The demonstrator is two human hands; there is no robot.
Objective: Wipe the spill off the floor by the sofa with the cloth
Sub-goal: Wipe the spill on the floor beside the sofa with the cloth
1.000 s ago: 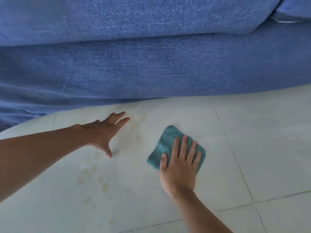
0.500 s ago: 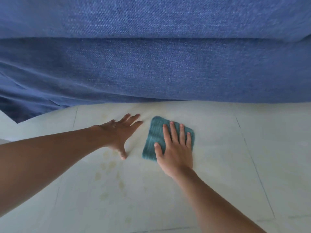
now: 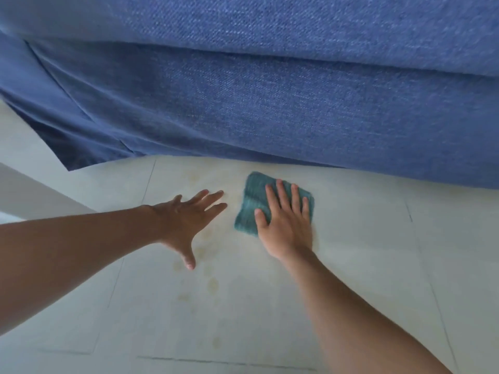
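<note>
A folded teal cloth [image 3: 252,202] lies flat on the pale tiled floor [image 3: 364,238], close to the base of the blue sofa [image 3: 270,109]. My right hand [image 3: 286,225] presses down on the cloth with its fingers spread, covering its near right part. My left hand [image 3: 186,220] rests flat on the floor just left of the cloth, fingers apart, holding nothing. Yellowish spill marks [image 3: 212,284] dot the tile below and around my left hand, and fainter ones [image 3: 194,176] lie near the sofa's edge.
The sofa fills the whole upper half of the view and overhangs the floor. Its left corner ends at about [image 3: 67,168], with open floor beyond. Dark grout lines [image 3: 216,361] cross the tiles near me.
My right hand has slid the cloth left and toward the sofa, ending beside my left hand. My left hand stays planted on the floor. The view has shifted right along the sofa.
</note>
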